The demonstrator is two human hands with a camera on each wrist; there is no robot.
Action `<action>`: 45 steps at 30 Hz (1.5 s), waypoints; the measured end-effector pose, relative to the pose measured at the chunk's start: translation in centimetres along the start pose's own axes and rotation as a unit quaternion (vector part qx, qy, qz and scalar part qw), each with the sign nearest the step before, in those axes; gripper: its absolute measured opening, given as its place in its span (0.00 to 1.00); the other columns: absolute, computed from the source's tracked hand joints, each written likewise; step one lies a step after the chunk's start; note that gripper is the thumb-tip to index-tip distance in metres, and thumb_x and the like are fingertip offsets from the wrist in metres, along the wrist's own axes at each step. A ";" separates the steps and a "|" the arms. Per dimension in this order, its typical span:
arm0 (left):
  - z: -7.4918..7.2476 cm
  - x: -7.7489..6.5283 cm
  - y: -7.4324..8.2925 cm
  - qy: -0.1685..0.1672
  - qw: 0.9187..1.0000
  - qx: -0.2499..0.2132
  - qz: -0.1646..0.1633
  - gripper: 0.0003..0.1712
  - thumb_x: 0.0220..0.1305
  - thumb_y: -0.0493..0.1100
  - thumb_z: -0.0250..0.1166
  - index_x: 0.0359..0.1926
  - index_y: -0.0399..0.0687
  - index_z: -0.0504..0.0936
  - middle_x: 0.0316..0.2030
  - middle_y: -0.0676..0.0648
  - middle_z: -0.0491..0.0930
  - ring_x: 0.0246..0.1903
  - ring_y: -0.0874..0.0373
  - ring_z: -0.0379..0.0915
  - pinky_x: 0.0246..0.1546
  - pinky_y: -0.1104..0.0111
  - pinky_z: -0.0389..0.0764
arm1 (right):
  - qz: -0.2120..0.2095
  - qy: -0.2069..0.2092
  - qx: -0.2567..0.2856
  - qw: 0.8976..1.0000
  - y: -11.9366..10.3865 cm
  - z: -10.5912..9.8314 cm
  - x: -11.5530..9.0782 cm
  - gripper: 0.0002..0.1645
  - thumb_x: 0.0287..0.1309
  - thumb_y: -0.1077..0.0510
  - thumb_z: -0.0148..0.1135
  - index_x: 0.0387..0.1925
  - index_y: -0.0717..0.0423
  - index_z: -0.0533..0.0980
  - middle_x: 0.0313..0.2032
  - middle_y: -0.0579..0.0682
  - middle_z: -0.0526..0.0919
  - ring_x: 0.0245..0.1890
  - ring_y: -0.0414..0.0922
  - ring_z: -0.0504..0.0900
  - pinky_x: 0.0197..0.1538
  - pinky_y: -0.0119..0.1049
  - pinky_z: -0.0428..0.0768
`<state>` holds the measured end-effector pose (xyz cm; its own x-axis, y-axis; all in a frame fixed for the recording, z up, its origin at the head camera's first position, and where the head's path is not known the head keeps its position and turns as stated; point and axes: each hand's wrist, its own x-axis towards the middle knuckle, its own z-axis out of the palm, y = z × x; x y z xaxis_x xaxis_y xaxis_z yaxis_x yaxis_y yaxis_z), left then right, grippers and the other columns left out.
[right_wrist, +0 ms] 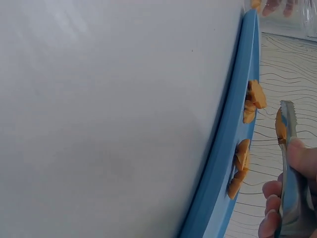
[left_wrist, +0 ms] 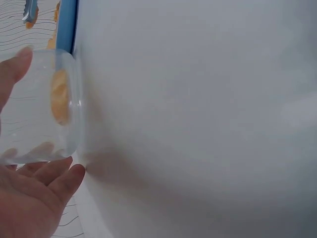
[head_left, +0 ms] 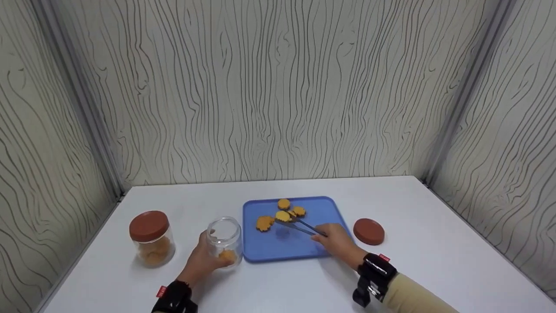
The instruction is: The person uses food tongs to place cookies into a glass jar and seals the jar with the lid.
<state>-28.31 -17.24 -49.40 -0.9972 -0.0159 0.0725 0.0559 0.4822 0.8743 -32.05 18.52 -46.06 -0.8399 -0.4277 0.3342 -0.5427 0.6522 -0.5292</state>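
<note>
My left hand (head_left: 204,260) grips a clear open jar (head_left: 224,234) standing beside the tray's left edge, thumb on one side and fingers on the other. An orange-yellow cookie (left_wrist: 60,97) lies at the bottom of that jar. With my right hand (head_left: 336,241) I hold metal tongs (head_left: 306,227), whose tips pinch a round cookie (head_left: 282,216) raised above the blue tray (head_left: 291,252). In the right wrist view the tongs (right_wrist: 290,163) grip this cookie (right_wrist: 281,125) clear of the tray. Several more cookies (head_left: 264,223) lie on the tray.
A second jar (head_left: 152,243) with a red-brown lid (head_left: 149,225) and cookies inside stands at the left of the white table (head_left: 295,287). Right of the tray lies a loose red-brown lid (head_left: 369,231). Wood-patterned panels (head_left: 260,95) enclose the table behind and at the sides.
</note>
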 end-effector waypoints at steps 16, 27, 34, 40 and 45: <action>0.1 0.2 0.1 -0.007 1.000 -0.003 -0.028 0.60 0.41 0.39 0.80 0.69 0.33 0.51 0.64 0.26 0.63 0.63 0.33 0.59 0.62 0.41 0.60 | 0.016 0.004 0.017 1.000 -1.4 -1.5 0.1 0.07 0.62 0.61 0.63 0.29 0.59 0.79 0.20 0.41 0.64 0.24 0.39 0.63 0.27 0.32 0.60; 0.1 0.0 0.0 -0.001 1.000 0.002 -0.017 0.61 0.39 0.39 0.81 0.68 0.32 0.52 0.63 0.25 0.63 0.64 0.31 0.58 0.62 0.42 0.60 | 0.013 0.003 0.018 1.000 -2.8 -1.5 0.2 0.09 0.63 0.56 0.62 0.34 0.60 0.82 0.26 0.44 0.76 0.28 0.41 0.70 0.30 0.33 0.66; 0.0 -0.2 0.1 -0.001 1.000 -0.001 -0.010 0.60 0.39 0.38 0.81 0.69 0.32 0.52 0.63 0.25 0.63 0.64 0.30 0.57 0.63 0.42 0.60 | 0.003 0.002 0.038 0.999 -3.9 -1.3 0.5 0.13 0.63 0.58 0.62 0.41 0.64 0.83 0.38 0.54 0.84 0.36 0.47 0.78 0.36 0.38 0.75; 0.0 -0.1 0.0 -0.003 1.000 -0.004 -0.018 0.60 0.39 0.38 0.81 0.69 0.32 0.52 0.64 0.26 0.63 0.64 0.31 0.57 0.63 0.42 0.59 | -0.018 0.000 0.045 0.999 -4.6 -0.9 0.9 0.11 0.64 0.59 0.61 0.40 0.64 0.83 0.36 0.54 0.84 0.33 0.46 0.77 0.35 0.36 0.73; 0.0 0.1 -0.1 -0.006 1.000 -0.007 -0.021 0.61 0.39 0.39 0.81 0.69 0.33 0.52 0.64 0.26 0.63 0.64 0.31 0.57 0.63 0.42 0.59 | -0.033 -0.003 0.055 0.998 -5.5 -0.8 1.2 0.10 0.65 0.58 0.60 0.39 0.62 0.82 0.33 0.51 0.81 0.30 0.43 0.73 0.33 0.36 0.69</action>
<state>-28.38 -17.29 -49.43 -0.9992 -0.0254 0.0295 0.0142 0.4689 0.8831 -30.11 14.90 -42.17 -0.8018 -0.4713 0.3675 -0.5929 0.5502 -0.5880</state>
